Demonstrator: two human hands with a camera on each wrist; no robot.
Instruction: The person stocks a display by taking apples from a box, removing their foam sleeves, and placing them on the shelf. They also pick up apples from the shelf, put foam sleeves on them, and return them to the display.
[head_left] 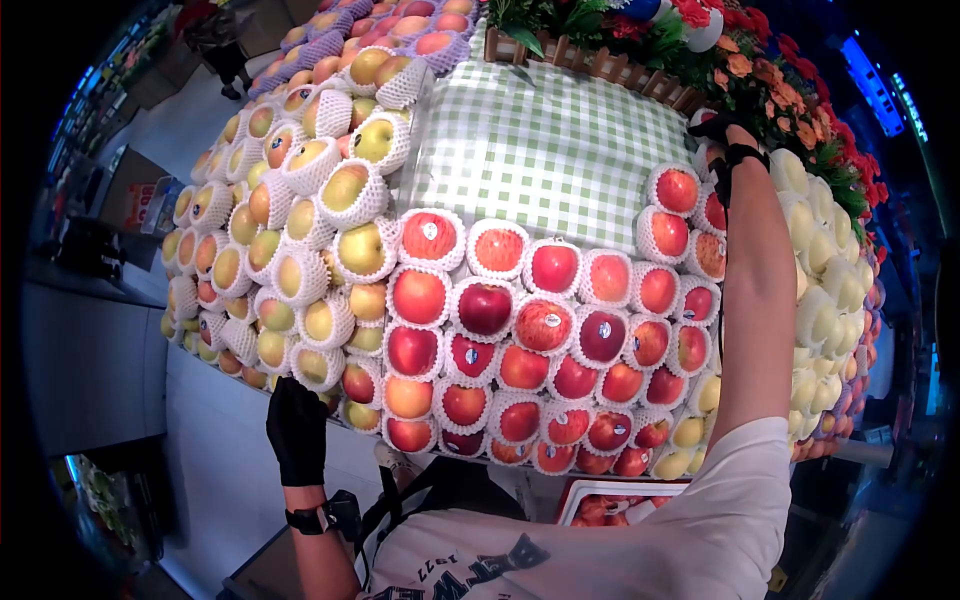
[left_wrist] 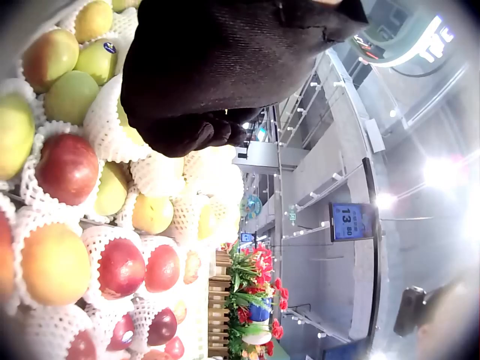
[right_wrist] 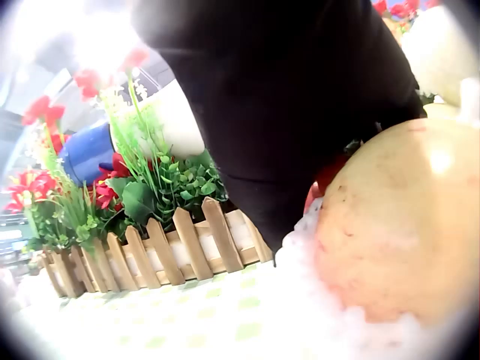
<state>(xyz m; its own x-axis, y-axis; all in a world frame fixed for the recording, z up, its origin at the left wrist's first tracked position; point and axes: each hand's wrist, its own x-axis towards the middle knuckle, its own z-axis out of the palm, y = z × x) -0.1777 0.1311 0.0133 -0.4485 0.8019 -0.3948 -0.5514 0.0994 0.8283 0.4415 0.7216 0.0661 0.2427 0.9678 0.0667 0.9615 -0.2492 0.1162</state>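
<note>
In the head view my right hand (head_left: 724, 132), in a black glove, reaches to the far right corner of the green-checked cloth (head_left: 540, 140). Its fingers curl down around a red apple (right_wrist: 318, 189) in a white foam net, mostly hidden by the glove in the right wrist view. A large pale apple (right_wrist: 405, 225) sits close in front of it. My left hand (head_left: 296, 430), also gloved in black, hangs loosely curled at the front edge of the stand, next to yellow-green apples (head_left: 319, 320) in foam nets. It holds nothing.
Rows of red apples (head_left: 420, 297) in nets fill the front. A wooden picket fence (head_left: 600, 65) with artificial flowers (head_left: 790, 100) borders the cloth's back. Pale netted fruit (head_left: 825, 290) is piled at right. A box of apples (head_left: 612, 503) lies below the front edge.
</note>
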